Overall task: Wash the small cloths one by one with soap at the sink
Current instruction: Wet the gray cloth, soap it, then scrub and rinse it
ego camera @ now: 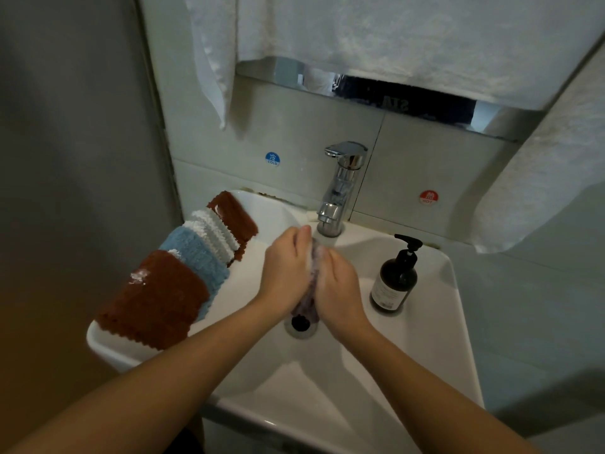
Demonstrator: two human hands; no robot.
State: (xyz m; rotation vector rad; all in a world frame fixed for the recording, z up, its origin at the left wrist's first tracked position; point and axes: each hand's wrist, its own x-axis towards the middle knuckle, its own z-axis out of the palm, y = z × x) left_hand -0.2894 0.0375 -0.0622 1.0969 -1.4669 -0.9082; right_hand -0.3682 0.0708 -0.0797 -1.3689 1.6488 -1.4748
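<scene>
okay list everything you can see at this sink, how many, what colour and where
cloth: 1, purple, soapy, between the hands over the drain
cloths: about 5, brown, blue, white, overlapping on sink's left rim
soap bottle: 1, dark, pump top, sink's right rim
tap: 1, chrome, back centre
sink: 1, white
stickers: 2, blue cold, red hot, on wall
towels: white, hanging above
left hand: presses cloth
right hand: presses cloth
</scene>
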